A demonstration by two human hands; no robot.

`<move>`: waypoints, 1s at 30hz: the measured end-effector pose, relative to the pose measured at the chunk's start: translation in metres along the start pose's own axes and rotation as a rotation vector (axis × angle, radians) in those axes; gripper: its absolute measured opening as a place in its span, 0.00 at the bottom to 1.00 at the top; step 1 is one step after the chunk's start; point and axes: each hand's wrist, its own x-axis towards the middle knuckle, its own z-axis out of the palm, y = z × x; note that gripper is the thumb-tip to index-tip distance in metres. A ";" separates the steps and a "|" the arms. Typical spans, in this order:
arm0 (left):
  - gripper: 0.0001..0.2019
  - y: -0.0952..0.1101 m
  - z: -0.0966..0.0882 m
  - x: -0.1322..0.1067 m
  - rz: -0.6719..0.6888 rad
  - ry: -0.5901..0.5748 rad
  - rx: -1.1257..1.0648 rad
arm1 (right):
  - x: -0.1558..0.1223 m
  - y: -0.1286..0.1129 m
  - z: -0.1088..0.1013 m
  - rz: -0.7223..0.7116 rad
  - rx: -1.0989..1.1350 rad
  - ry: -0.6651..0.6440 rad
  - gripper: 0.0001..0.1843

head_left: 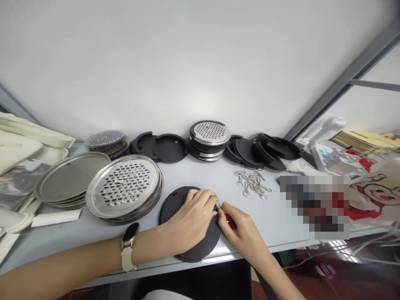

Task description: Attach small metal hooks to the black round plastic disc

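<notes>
A black round plastic base (203, 248) lies at the table's front edge. My left hand (193, 218) rests across it, fingers bent over its right side and holding it down. At that right rim, my right hand (239, 225) pinches a small metal piece (218, 205) between thumb and forefinger; its exact shape is mostly hidden by the fingers. Left of the base stands a stack of round metal grater plates (125, 187). Several wire clips (252, 182) with looped ends lie in a loose pile behind my right hand.
Plain metal discs (73, 177) are stacked at the left, with darker grater discs (106, 141) behind. Along the wall stand black bases (170, 148), an assembled grater stack (210, 135) and more black parts (248, 150). A blurred-out patch (315, 208) and a printed bag (375, 191) are at right.
</notes>
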 end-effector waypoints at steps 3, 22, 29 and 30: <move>0.12 0.000 0.000 0.000 0.002 -0.004 0.009 | 0.000 0.000 0.000 0.007 0.010 -0.001 0.15; 0.12 -0.001 0.000 0.000 0.047 -0.005 0.041 | -0.004 0.001 0.003 -0.108 -0.145 0.095 0.15; 0.11 0.000 0.001 0.000 0.063 -0.013 0.033 | -0.005 0.001 0.003 -0.223 -0.273 0.201 0.14; 0.11 0.000 0.001 0.000 0.063 -0.011 0.024 | -0.006 0.001 0.004 -0.241 -0.296 0.226 0.15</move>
